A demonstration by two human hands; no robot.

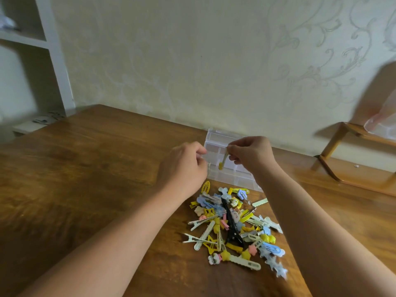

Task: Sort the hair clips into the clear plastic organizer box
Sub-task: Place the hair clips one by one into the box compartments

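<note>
Right hand (250, 154): thumb and fingers pinched on the top end of a yellow clip (222, 160), which hangs down over the clear box (227, 166). Left hand (184, 163): fingers curled at the box's left edge; whether they grip anything, cannot tell. Box sits on the wooden table (90, 168), far side, by the wall. Clip pile (233, 228) lies just near of the box.

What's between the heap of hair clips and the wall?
Head view: the clear plastic organizer box stands there on the wooden table, with both hands above it.
</note>
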